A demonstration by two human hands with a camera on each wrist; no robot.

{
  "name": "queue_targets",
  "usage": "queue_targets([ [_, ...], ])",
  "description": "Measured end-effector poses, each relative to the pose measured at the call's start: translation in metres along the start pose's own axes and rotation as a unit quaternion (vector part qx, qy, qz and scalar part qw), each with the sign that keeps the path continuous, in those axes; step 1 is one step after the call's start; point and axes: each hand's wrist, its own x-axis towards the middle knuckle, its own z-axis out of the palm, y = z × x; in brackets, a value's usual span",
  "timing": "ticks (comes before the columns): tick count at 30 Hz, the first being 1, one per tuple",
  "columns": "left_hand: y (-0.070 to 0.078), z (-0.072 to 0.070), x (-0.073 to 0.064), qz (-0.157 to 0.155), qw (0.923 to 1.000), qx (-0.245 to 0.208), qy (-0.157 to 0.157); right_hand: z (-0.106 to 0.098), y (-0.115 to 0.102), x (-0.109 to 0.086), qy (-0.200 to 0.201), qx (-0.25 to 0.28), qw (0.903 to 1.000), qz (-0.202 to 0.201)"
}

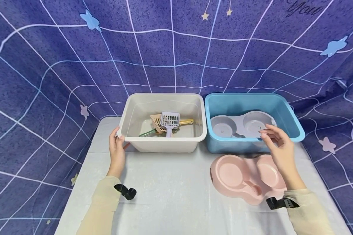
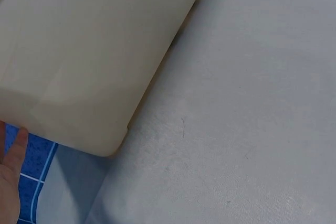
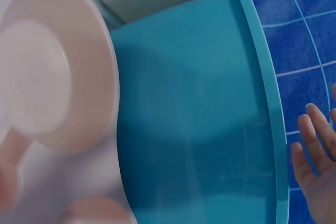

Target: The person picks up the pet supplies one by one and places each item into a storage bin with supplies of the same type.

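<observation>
My left hand [image 1: 116, 151] touches the front left corner of a cream plastic bin [image 1: 164, 146], its fingers against the wall and rim. In the left wrist view a fairly straight finger [image 2: 18, 148] lies along the bin's edge. A lavender slotted litter scoop [image 1: 169, 131] lies in the bin on other scoops. Above the front rim of a blue bin [image 1: 235, 146] hovers my right hand [image 1: 279, 145], fingers loosely bent and holding nothing. The right wrist view shows its fingers spread, apart from the rim. A grey double pet bowl [image 1: 239, 123] lies in the blue bin.
In front of the blue bin a pink double pet bowl [image 1: 248, 174] lies on the white table [image 1: 164, 195], partly beneath my right forearm. A yellow handle [image 1: 186, 121] and a green handle [image 1: 148, 133] show among the scoops. Behind the bins hangs a blue patterned cloth [image 1: 188, 75].
</observation>
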Motion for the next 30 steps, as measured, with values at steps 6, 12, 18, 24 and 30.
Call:
queue_targets([
  [6, 0.000, 0.000, 0.000, -0.001, 1.0000, 0.003, 0.002, -0.008, 0.000, 0.000, 0.022, 0.002, 0.9998, -0.004],
  [12, 0.001, 0.000, -0.001, -0.002, 1.0000, 0.000, 0.004, -0.018, -0.002, 0.001, 0.051, 0.018, 0.9984, 0.016],
  [18, 0.003, 0.001, -0.002, 0.000, 1.0000, 0.000, 0.005, -0.031, -0.002, 0.002, 0.086, -0.017, 0.9954, 0.039],
  [24, 0.006, 0.002, -0.003, -0.002, 1.0000, -0.002, 0.003, -0.042, -0.001, 0.001, 0.101, -0.011, 0.9944, 0.029],
  [30, 0.006, 0.002, -0.003, -0.004, 1.0000, -0.003, -0.001, -0.051, 0.003, 0.000, 0.114, 0.001, 0.9930, 0.031],
])
